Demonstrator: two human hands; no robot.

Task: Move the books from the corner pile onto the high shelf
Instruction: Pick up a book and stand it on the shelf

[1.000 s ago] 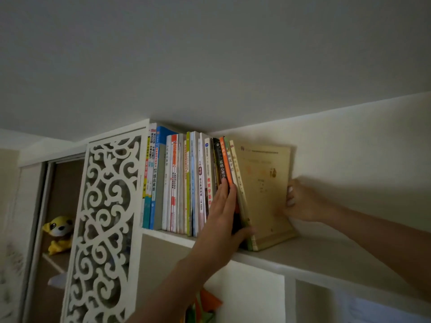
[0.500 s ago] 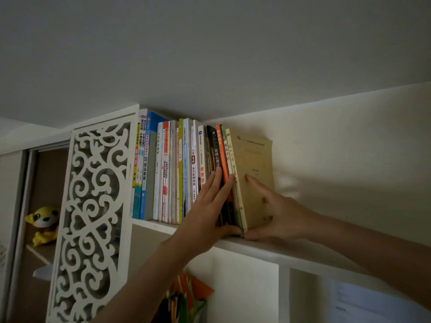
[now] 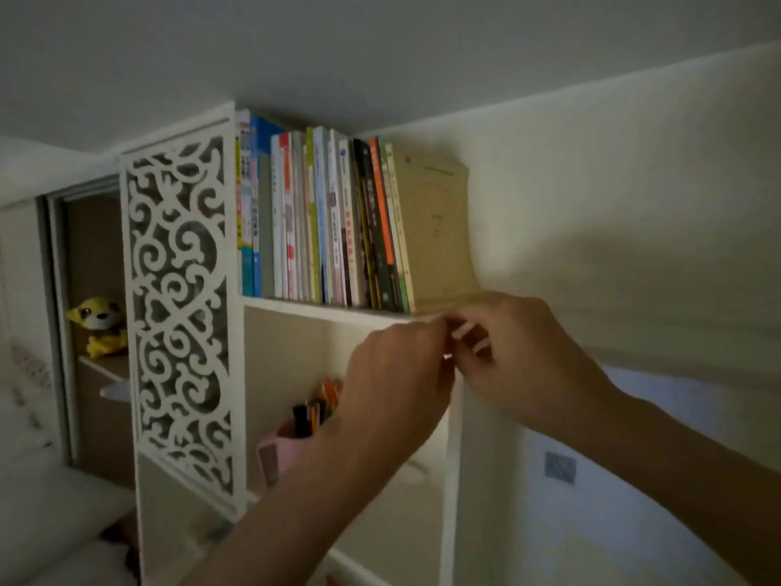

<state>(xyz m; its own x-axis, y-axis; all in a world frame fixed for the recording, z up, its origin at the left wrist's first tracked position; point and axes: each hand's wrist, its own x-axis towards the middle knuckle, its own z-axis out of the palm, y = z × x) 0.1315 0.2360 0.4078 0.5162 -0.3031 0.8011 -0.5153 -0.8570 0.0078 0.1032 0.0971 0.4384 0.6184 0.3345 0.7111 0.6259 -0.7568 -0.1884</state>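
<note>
Two bare hands are meeting just below the front edge of the high shelf (image 3: 321, 308), with the person's forearms reaching up from the bottom of the view. The left hand (image 3: 393, 374) is showing its back to the camera, its fingers curled inward toward the other hand. The right hand (image 3: 520, 353) is facing it, its fingers (image 3: 467, 332) bent and touching the left hand's. Motion blur is making it impossible to tell whether they are pinching anything between them. Neither hand is touching a book.

Beyond them, the books (image 3: 329, 222) are standing upright in a tight row on the shelf, close under the ceiling. Their long axes are running vertically, their spines are facing outward into the room, and the row is leaning slightly toward the carved white side panel (image 3: 177, 306) at its left end. The tan book (image 3: 435, 230) is closing the row on the right, showing its broad cover and standing apart from the wall.

These look like thin paperbacks: light singly, somewhat flexible, with smooth covers likely to slide against each other. The best hold would probably be across spine and fore-edge, low down, with a flat palm steadying the unsupported right end.

Farther left, a yellow stuffed toy (image 3: 99, 325) is sitting on a lower shelf in a dark alcove.
</note>
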